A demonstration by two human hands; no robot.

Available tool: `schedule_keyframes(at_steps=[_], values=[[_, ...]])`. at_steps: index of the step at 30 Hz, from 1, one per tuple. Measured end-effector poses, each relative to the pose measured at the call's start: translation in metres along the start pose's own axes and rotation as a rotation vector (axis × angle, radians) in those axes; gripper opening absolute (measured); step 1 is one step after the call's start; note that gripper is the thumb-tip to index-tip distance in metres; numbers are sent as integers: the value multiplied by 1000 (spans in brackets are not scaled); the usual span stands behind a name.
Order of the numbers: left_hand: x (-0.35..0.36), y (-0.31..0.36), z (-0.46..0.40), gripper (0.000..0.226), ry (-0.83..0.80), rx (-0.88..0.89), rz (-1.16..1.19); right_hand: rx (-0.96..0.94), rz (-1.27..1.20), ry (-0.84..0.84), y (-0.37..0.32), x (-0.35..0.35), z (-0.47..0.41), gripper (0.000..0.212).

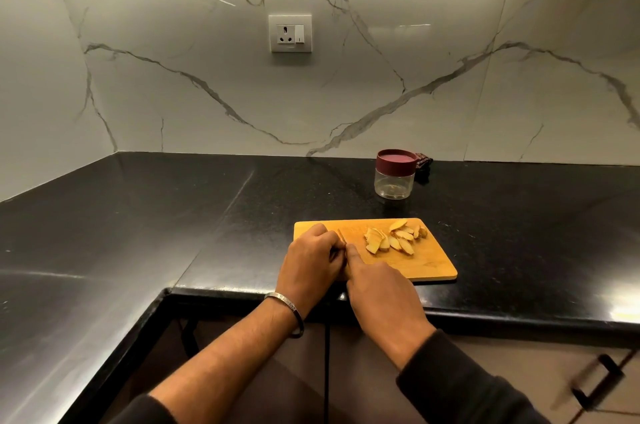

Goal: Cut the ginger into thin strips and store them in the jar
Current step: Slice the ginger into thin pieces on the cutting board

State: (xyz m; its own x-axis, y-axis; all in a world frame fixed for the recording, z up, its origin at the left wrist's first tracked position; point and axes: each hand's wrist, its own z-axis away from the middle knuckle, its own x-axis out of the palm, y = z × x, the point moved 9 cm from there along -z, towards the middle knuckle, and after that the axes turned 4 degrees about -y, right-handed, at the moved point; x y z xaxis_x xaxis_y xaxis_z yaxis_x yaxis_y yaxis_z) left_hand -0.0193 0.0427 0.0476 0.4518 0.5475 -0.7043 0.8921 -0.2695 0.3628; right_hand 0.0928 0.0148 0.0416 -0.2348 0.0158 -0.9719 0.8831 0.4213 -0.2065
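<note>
At two o'clock from my hands, ginger slices are lying, nearer my right grip; both grips are curling, left pinching something unclear.

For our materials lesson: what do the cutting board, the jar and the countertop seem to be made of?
Cutting board: likely bamboo or wood, matte, with honey colour and faint grain.
Jar: see-through body, glass or clear plastic; opaque maroon lid, probably plastic.
Countertop: polished black stone, perhaps granite, speckled and reflective.
</note>
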Motion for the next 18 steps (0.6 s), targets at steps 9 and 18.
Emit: schedule_keyframes(at_steps=[9,18], values=[[2,-5,1,17,2,-12,13,-24,-43,-44,6,9,4,58],[-1,-3,3,13,6,-30,29,47,-185,-14,32,7,15,58]])
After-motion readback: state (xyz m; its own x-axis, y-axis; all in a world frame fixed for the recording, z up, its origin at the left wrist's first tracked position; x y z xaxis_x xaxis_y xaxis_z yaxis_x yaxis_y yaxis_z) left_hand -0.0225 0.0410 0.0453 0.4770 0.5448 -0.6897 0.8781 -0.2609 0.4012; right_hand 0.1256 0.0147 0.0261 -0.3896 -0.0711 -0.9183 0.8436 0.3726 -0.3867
